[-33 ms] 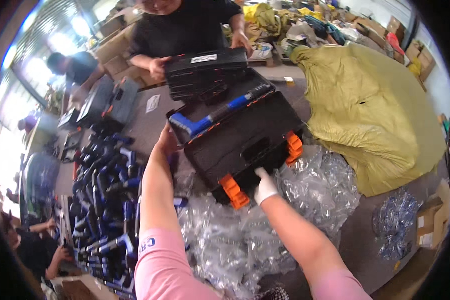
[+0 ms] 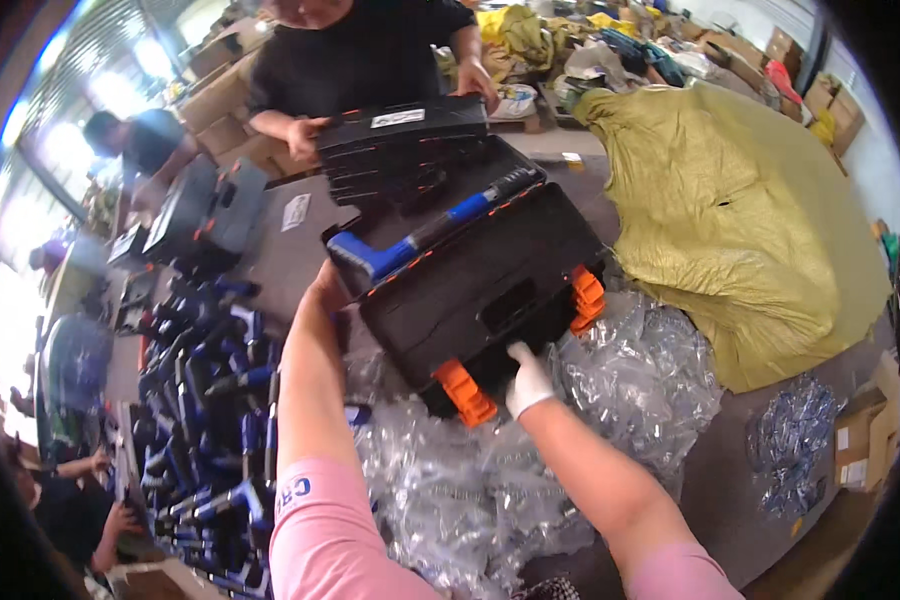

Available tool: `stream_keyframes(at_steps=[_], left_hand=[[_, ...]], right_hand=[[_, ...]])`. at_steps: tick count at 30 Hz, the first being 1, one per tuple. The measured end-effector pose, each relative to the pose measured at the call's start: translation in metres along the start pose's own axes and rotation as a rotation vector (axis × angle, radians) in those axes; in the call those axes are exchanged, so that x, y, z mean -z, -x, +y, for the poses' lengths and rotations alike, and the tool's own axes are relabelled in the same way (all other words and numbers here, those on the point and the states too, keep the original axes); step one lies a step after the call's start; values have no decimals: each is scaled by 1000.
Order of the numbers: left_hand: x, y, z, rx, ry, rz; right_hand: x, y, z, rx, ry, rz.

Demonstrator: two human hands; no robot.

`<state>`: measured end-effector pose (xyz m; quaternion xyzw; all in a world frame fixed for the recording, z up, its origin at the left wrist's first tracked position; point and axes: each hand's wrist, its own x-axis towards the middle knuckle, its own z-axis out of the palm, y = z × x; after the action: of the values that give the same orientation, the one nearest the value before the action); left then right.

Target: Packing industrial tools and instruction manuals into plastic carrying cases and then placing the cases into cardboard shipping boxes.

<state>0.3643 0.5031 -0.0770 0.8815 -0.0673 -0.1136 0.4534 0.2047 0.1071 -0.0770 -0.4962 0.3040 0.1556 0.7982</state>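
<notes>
While the left hand (image 2: 327,287) holds the toolbox (image 2: 430,315) at left, the right hand (image 2: 529,384) grips its front.

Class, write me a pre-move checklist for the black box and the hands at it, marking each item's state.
1. Left hand grip secure: cannot tell; fingers mostly hidden beside the black box.
2. Right hand grip secure: cannot tell; fingers mostly hidden.
3. Both orange latches in view: ok.
4. Blue-and-black tool clear of both hands: ok; it lies along the box's edge.
5. Near side free of clear plastic packets: not ok.
</notes>
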Motion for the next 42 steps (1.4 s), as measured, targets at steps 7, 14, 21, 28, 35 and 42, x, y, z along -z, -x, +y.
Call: stream_keyframes(at_steps=[7, 14, 21, 28, 35, 42], left_hand=[[1, -112, -89, -36, 102, -138], [-33, -80, -146, -47, 168, -213], [14, -16, -102, -59, 107, -262], [143, 152, -108, 22, 111, -324], [165, 190, -23, 198, 219, -341], [-53, 286, 74, 181, 315, -348]], right_hand=[[-10, 14, -18, 131, -323, -90], [-11, 15, -32, 273, -403, -284], [-16, 42, -53, -256, -498, -423], [-48, 96, -78, -231, -455, -651], [-15, 180, -151, 47, -329, -1063], [75, 178, -192, 10, -111, -1280]])
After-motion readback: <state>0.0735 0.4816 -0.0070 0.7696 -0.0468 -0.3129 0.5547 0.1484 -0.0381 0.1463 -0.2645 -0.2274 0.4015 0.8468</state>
